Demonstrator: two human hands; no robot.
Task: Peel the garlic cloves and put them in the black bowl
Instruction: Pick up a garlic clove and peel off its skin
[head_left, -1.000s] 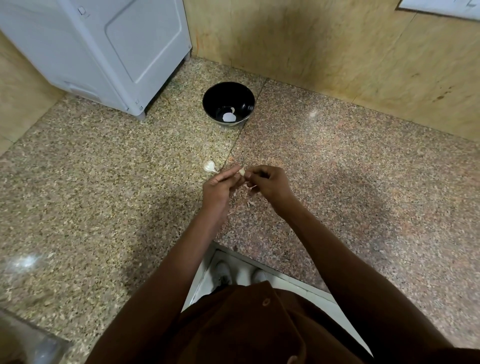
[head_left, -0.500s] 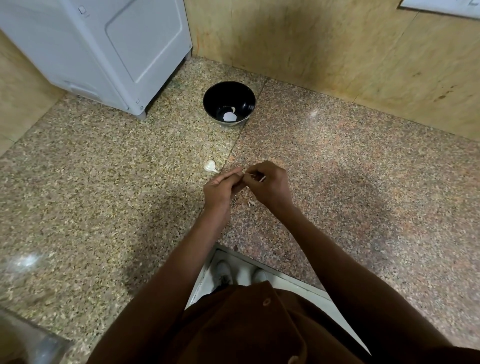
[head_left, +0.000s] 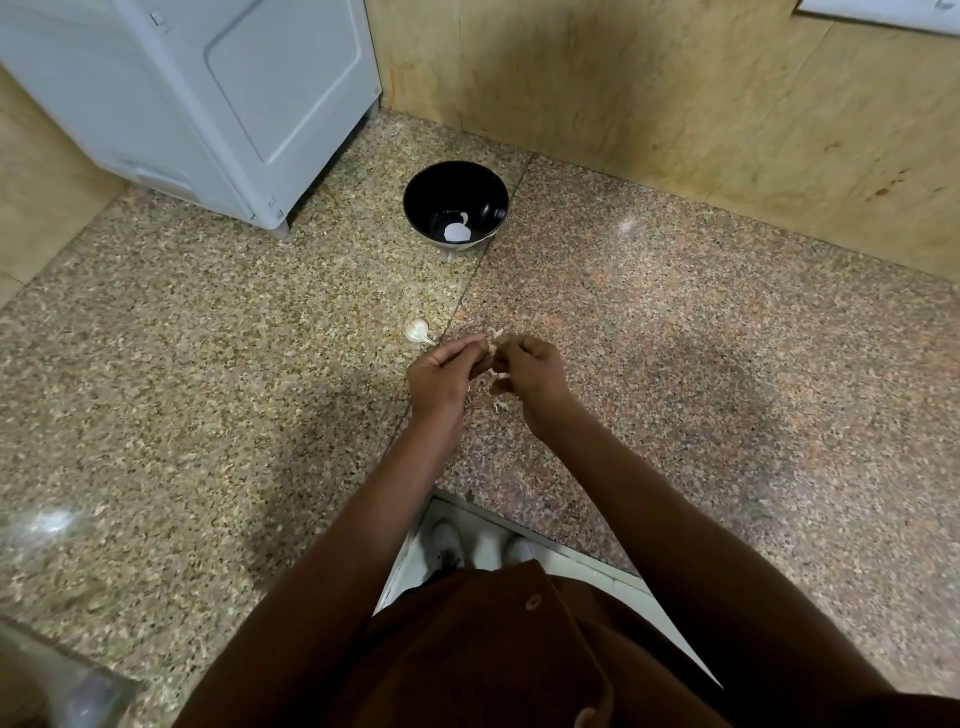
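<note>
While both hands pinch one garlic clove (head_left: 493, 343) | left grip (head_left: 447, 376) | right grip (head_left: 535, 376) | black bowl (head_left: 415, 200) apart

The person wears a dark brown button-front shirt (head_left: 483, 649) with two round, same-coloured buttons (head_left: 533, 602) down the front. Both forearms are bare back from the fingers (head_left: 457, 353). Far below, white shoes (head_left: 445, 543) show.

A home kitchen, by the look of it. A speckled granite bench (head_left: 208, 374) meets tan stone-tiled walls (head_left: 675, 104) in a corner, with a white appliance (head_left: 208, 104) standing on it and a black bowl (head_left: 488, 187) and garlic bulb (head_left: 415, 330) nearby.
</note>
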